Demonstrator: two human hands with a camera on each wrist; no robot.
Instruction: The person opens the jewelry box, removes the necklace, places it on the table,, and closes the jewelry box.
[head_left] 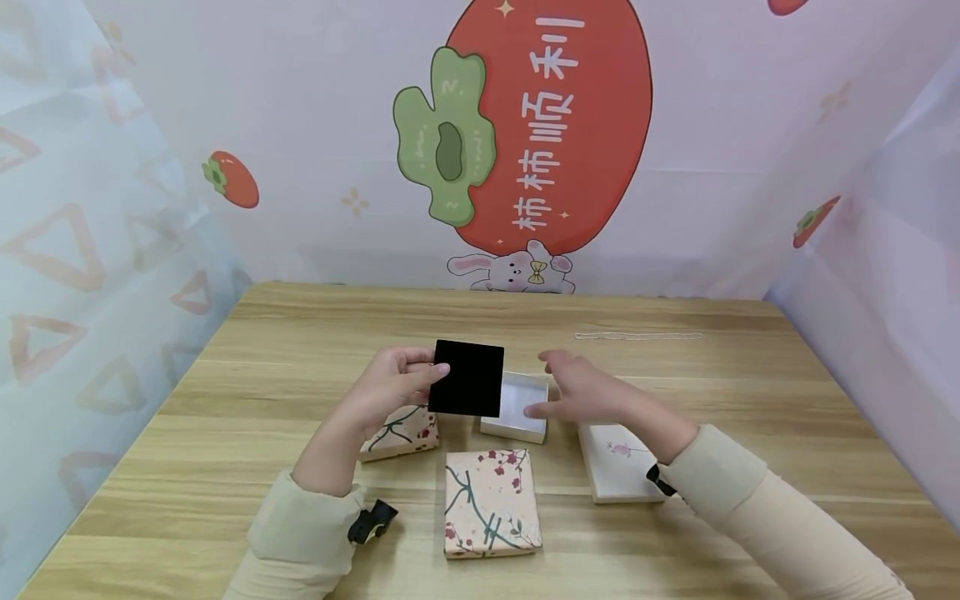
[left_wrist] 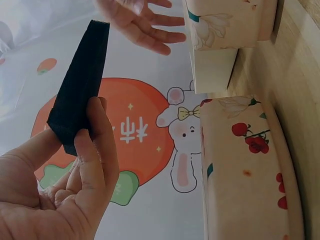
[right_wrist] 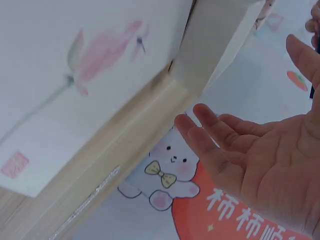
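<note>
The left hand (head_left: 390,387) pinches a square black pad (head_left: 467,378) by its left edge, thumb on the near face; in the left wrist view the pad (left_wrist: 82,85) shows nearly edge-on between thumb and fingers. Behind and below it on the table sits an open white box (head_left: 517,410), its inside visible. The right hand (head_left: 588,390) hovers by that box's right side with fingers spread and nothing held; the right wrist view shows the palm (right_wrist: 280,170) with relaxed fingers. Part of the white box is hidden behind the pad.
A floral box piece (head_left: 492,503) lies at front centre, another (head_left: 405,432) under the left hand. On the right is a white box with a pink flower (head_left: 618,467). A thin silver chain (head_left: 637,336) lies at the back right. Printed cloth surrounds the table.
</note>
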